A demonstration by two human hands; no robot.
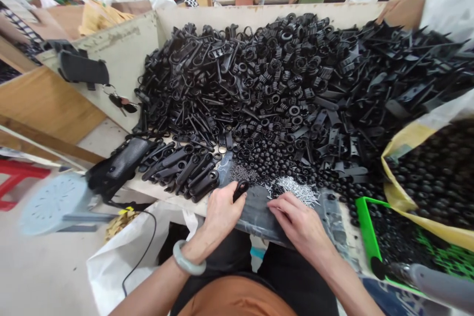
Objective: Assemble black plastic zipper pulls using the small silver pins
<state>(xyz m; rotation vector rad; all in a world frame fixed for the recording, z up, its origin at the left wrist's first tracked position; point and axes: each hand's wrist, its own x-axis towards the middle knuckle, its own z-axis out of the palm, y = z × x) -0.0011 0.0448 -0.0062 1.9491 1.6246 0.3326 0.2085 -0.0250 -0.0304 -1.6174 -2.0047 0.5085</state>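
Observation:
My left hand (222, 207), with a pale bangle (188, 258) at the wrist, is closed around a black plastic part (240, 190) with a rounded end that sticks up past the thumb. At the near edge of the silvery metal pin pile (298, 189), my right hand (296, 217) has its thumb and fingers pinched together; what they hold, if anything, is too small to make out. Both hands are over a dark grey work pad (255, 210). Tiny dark grey pieces (244, 174) lie just beyond my left hand. Black beads (270, 155) spread behind the pins.
Long black parts (181, 168) lie in rows at left. Heaps of black rings (274, 69) and flat blades (400, 89) fill the walled bench. At right are a green tray (366, 227) and a yellow-edged bead sack (396, 158). A stool (55, 202) stands left; people sit beyond.

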